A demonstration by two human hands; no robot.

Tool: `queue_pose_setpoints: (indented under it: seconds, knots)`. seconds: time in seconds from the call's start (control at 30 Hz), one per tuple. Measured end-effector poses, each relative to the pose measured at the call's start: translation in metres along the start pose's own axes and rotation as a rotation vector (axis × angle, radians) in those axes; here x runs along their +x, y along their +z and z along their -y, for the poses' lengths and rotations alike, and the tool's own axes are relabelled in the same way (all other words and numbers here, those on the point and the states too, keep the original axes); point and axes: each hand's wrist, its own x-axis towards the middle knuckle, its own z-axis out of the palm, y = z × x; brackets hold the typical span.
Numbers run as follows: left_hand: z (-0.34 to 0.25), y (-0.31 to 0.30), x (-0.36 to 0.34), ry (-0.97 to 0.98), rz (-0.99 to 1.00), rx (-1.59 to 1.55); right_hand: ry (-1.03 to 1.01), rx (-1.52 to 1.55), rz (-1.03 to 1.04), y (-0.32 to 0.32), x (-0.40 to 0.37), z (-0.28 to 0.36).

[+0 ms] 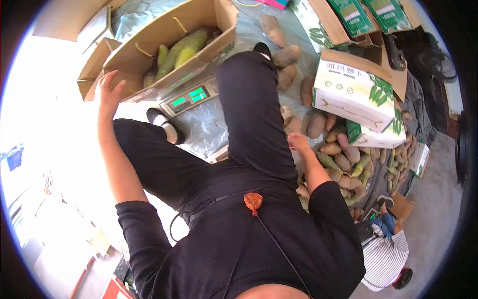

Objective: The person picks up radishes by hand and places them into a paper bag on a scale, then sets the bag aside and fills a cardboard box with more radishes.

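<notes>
My left hand [109, 92] has its fingers spread at the near left corner of an open cardboard box [199, 67]. Inside the box lie long green radishes [181, 52], beneath its yellow cord handles. A digital scale [189, 98] with lit green figures shows at the box's near side. Beside my right knee, my right hand [298, 143] has curled fingers, close over muddy brown radishes [316, 124]; what its fingers hold, if anything, I cannot tell.
White-and-green printed cartons [348, 87] stand at the right, beside a large pile of radishes [348, 167]. More open cartons [348, 20] are at the back right. A person in a striped shirt [386, 259] is at the lower right. Clear plastic sheeting [204, 127] covers the floor.
</notes>
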Motion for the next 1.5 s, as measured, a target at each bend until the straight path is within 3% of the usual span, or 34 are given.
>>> queue_pose_setpoints:
  seconds: [0.07,0.13,0.23,0.27,0.3,0.33,0.37,0.47,0.57,0.6,0.67,0.83,1.03,1.1,1.13,1.3,1.5]
  knots:
    - [-0.003,-0.002,0.001,0.025,-0.058,0.043,0.002,0.015,0.004,-0.01,0.003,0.028]
    - [-0.014,-0.006,-0.001,0.026,-0.099,0.047,-0.125,0.05,0.056,-0.02,0.014,0.066]
    - [-0.018,-0.009,-0.001,0.004,-0.169,0.026,-0.321,-0.148,-0.009,-0.035,-0.012,0.177]
    - [-0.017,-0.009,0.001,-0.015,-0.191,0.003,-0.389,-0.055,0.071,-0.042,-0.017,0.212]
    - [-0.018,-0.01,0.001,-0.035,-0.212,-0.02,-0.658,-0.458,-0.077,-0.051,-0.001,0.243]
    - [-0.02,-0.012,0.0,-0.053,-0.234,-0.05,-0.965,-0.268,-0.02,-0.055,0.012,0.27]
    - [-0.025,-0.014,-0.002,-0.06,-0.25,-0.045,-0.691,-0.283,-0.022,-0.047,-0.033,0.319]
    - [-0.034,-0.02,-0.002,-0.139,-0.28,-0.088,-0.877,-0.336,-0.059,-0.023,-0.088,0.402]
    - [-0.037,-0.022,-0.002,-0.169,-0.333,-0.137,-1.02,-0.45,-0.048,0.012,-0.117,0.445]
    - [-0.039,-0.025,-0.003,-0.204,-0.315,-0.145,-1.031,-0.453,-0.044,0.022,-0.114,0.454]
    - [-0.039,-0.027,-0.003,-0.226,-0.334,-0.212,-1.052,-0.777,-0.145,0.046,-0.097,0.462]
    - [-0.034,-0.049,-0.008,-0.381,-0.289,-0.436,-0.94,-0.891,-0.121,0.082,-0.08,0.458]
    - [-0.004,-0.068,0.003,-0.362,-0.176,-0.261,-0.909,-0.827,-0.056,0.09,-0.062,0.457]
    - [0.005,-0.064,0.008,-0.398,-0.043,-0.167,-0.918,-0.829,-0.049,0.095,-0.065,0.456]
    - [0.035,-0.046,0.014,-0.351,-0.017,-0.101,-0.915,-0.827,-0.051,0.097,-0.066,0.456]
    - [0.022,-0.025,0.022,-0.434,0.2,0.12,-0.899,-0.836,-0.045,0.105,-0.059,0.46]
    - [0.023,-0.019,0.03,-0.554,0.239,0.212,-0.846,-0.802,-0.054,0.112,-0.06,0.464]
